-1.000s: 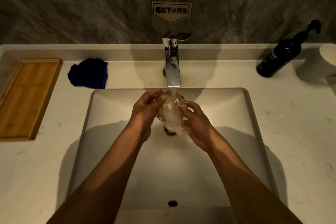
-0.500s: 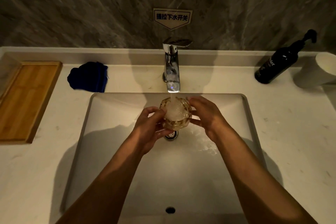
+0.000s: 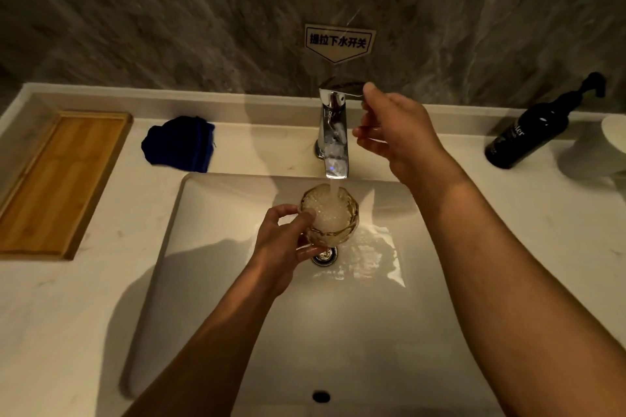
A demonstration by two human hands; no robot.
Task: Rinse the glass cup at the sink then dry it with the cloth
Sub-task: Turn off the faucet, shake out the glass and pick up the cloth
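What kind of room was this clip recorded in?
Most likely a bathroom vanity, perhaps in a hotel: a rectangular basin set into a pale counter, a chrome faucet, a black pump bottle and a wall sign above the tap.

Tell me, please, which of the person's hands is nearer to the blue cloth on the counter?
The left. The left hand holds the glass cup over the sink, just right of and in front of the blue cloth. The right hand is at the faucet handle, farther right.
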